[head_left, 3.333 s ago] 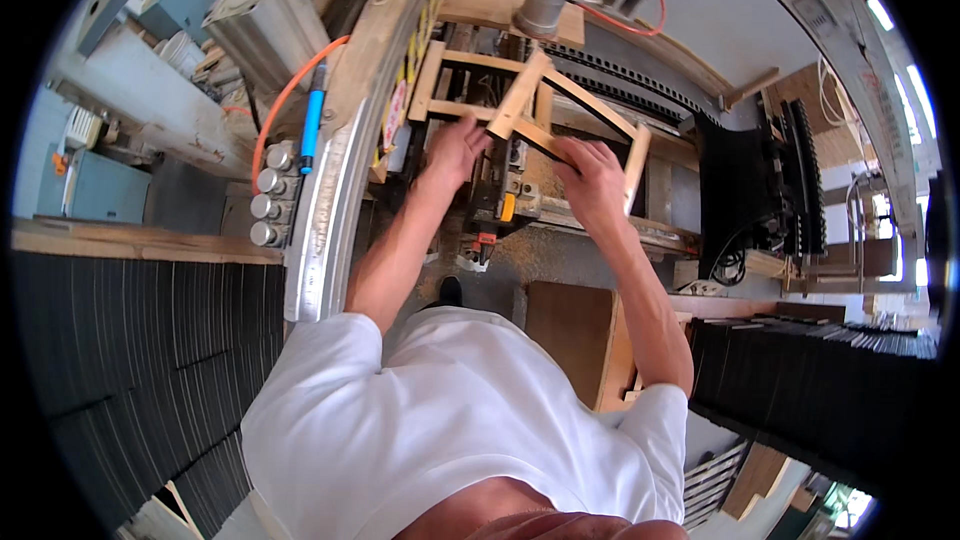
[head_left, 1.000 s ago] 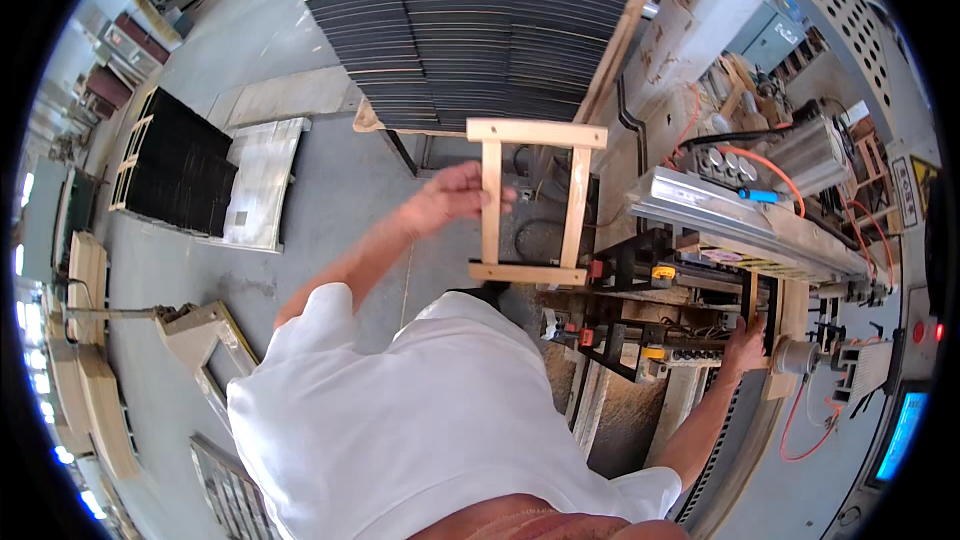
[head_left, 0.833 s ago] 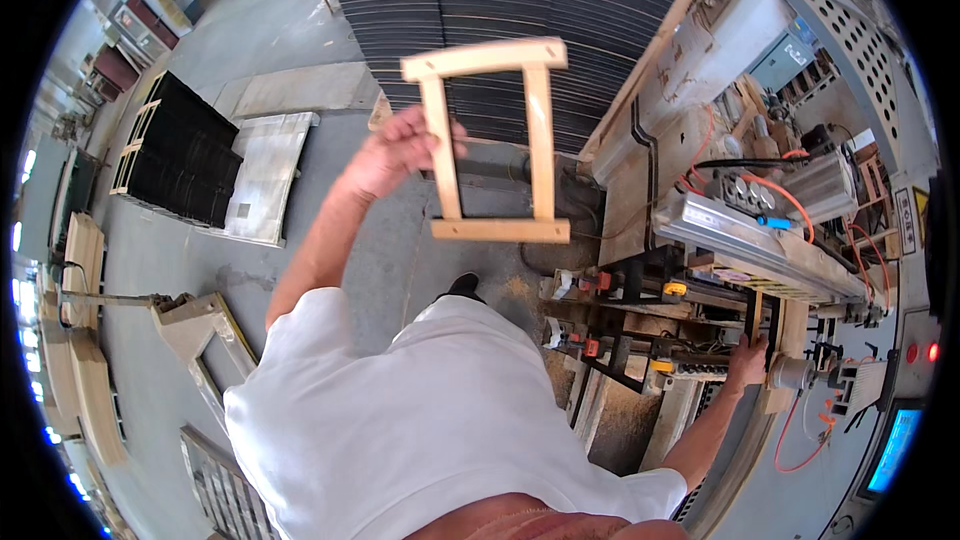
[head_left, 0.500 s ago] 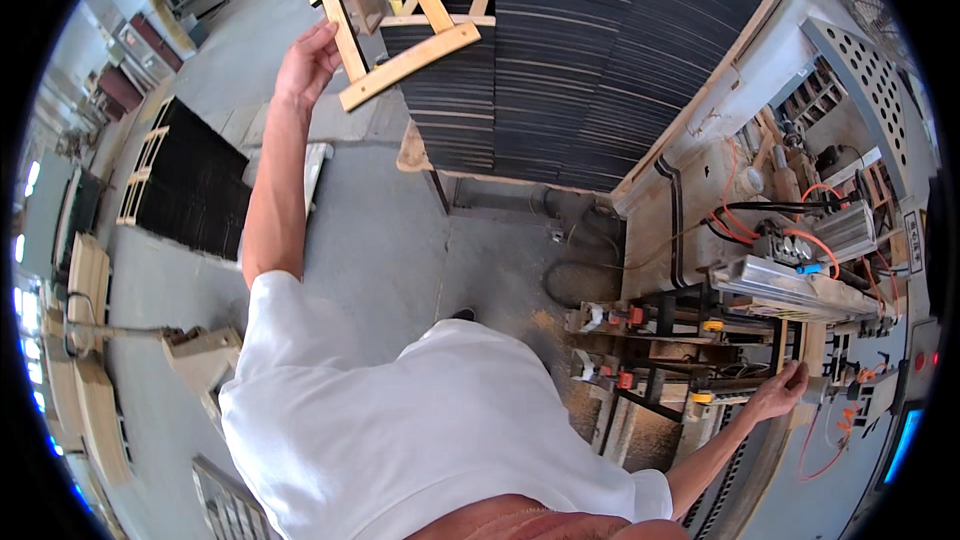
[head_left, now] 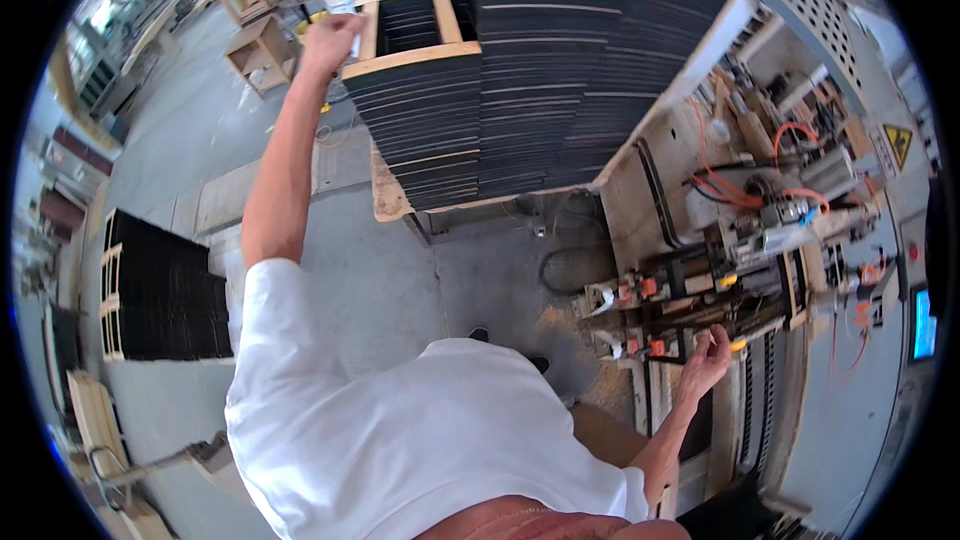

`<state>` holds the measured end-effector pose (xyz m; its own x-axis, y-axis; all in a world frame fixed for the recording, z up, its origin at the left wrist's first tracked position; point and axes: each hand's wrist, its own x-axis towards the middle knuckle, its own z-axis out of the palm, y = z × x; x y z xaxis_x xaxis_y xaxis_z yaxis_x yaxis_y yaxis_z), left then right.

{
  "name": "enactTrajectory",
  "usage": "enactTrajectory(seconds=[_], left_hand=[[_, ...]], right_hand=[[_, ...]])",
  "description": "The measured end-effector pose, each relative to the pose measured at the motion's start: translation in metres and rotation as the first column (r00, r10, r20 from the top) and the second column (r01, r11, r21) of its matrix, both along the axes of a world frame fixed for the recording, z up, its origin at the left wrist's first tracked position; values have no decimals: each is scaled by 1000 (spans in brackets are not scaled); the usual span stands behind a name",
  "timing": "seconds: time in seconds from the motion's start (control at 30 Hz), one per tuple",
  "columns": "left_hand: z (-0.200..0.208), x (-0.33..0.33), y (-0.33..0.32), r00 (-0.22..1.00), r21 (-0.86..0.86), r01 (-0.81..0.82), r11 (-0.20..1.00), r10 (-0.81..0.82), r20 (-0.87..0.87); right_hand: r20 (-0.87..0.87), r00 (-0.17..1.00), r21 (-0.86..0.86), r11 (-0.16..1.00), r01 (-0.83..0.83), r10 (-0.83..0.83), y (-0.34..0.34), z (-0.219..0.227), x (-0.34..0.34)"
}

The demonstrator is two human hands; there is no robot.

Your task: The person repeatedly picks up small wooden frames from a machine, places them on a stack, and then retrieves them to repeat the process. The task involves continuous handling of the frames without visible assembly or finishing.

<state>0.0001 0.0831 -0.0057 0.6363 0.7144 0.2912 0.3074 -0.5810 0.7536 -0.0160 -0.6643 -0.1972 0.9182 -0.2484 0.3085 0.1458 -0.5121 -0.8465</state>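
A pale wooden frame (head_left: 412,60) with dark edges lies on top of a tall stack of black-edged frames (head_left: 415,130). My left hand (head_left: 332,43) reaches far out to its left side, with the fingers closed at the left rail. Low on the right, my right hand (head_left: 706,365) hovers beside the machine's clamps (head_left: 655,348), its fingers loosely apart and nothing visible in them. Another wooden frame piece (head_left: 797,285) sits in the machine past that hand.
More black stacks (head_left: 560,60) rise beside the nearer one. A separate black stack (head_left: 165,285) stands on the floor at left. Orange hoses (head_left: 735,195) run over the machine, which has a lit screen (head_left: 924,325) at far right. Sawdust (head_left: 600,385) lies beneath the clamps.
The wooden frame in my left hand has come down from the air onto the stack. My right hand has drawn back from the frame piece in the machine toward me.
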Motion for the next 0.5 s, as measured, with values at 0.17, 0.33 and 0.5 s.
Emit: enactTrajectory(seconds=[0.17,0.33,0.5], left_hand=[[-39,-48,6,778,223,97,970,-213,591],[-105,-61,-193,700,-23,410,912,-298,649],[-233,-64,-351,713,-550,660,512,-659,241]], right_hand=[[-195,929,-197,941,276,-314,-76,-78,-62],[-273,554,-752,534,387,-787,-127,-89,-179],[-317,156,-840,354,411,-935,-154,-116,-300]])
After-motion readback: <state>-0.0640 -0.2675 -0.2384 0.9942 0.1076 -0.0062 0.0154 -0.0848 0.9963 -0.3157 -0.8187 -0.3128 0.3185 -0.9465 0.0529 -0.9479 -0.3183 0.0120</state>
